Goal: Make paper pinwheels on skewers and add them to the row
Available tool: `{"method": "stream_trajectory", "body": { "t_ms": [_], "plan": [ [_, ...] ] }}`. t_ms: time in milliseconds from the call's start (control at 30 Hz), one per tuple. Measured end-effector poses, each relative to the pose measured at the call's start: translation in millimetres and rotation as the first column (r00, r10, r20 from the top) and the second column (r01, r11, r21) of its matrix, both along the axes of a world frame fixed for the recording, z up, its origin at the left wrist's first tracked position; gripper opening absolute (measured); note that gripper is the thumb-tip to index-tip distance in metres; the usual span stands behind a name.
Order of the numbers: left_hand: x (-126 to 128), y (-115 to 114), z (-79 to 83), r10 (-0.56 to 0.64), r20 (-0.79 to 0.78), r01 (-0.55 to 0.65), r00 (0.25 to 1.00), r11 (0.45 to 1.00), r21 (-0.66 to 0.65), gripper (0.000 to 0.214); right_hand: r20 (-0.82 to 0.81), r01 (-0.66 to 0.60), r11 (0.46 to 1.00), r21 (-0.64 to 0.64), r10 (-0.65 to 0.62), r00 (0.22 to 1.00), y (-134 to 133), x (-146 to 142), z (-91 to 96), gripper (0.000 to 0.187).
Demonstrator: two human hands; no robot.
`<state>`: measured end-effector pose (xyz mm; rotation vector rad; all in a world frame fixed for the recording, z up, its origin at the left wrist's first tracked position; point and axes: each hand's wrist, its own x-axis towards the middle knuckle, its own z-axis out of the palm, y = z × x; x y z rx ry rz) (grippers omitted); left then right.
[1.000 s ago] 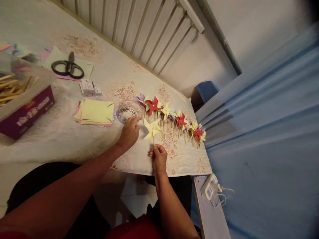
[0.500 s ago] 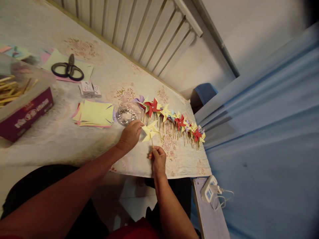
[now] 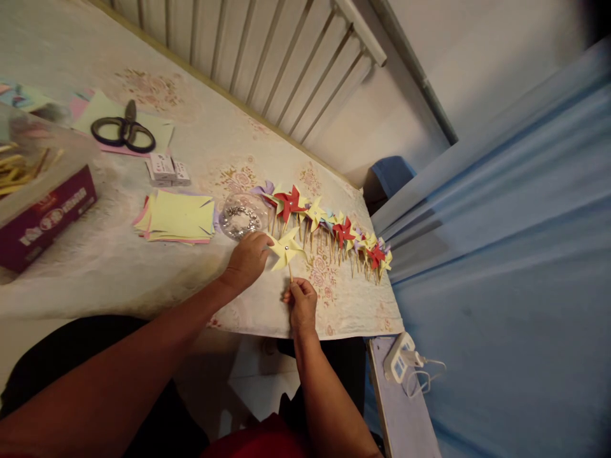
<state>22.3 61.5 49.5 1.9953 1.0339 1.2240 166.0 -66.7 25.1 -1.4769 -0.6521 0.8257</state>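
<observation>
A pale yellow paper pinwheel point(image 3: 286, 249) on a thin wooden stick is upright over the near part of the table. Its stick is pinched low down between the thumb and fingers of my right hand point(image 3: 302, 302). My left hand point(image 3: 248, 259), fingers closed together, has its fingertips at the pinwheel's left blade. Just behind that hand sits a clear round dish point(image 3: 242, 217) of small metal fasteners. Beyond the held pinwheel lies a row of finished pinwheels point(image 3: 342, 231) in red, yellow, purple and blue.
A stack of cut paper squares point(image 3: 180, 216) lies left of the dish. Farther left are small white boxes point(image 3: 167, 168), black scissors point(image 3: 125, 132) on paper sheets, and a purple box point(image 3: 50, 219) with wooden sticks. A power strip point(image 3: 400, 357) rests beyond the table's right edge.
Both hands keep nearly the same hold on the yellow pinwheel, whose blades have shifted slightly up and left. The whole view has drifted a little.
</observation>
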Motion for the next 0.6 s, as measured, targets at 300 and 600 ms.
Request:
{"method": "stream_trajectory", "body": {
  "t_ms": [300,600],
  "plan": [
    [1,1,4.7,0.058,0.181,-0.016,0.982,0.974,-0.228,0.017,0.018,-0.003,1.0,0.006,0.002,1.0,0,0,0.1,0.019],
    [-1,0,9.6,0.062,0.196,-0.001,0.979,0.955,-0.295,0.018,0.018,-0.006,1.0,0.01,0.006,1.0,-1,0,0.9,0.017]
  ]
}}
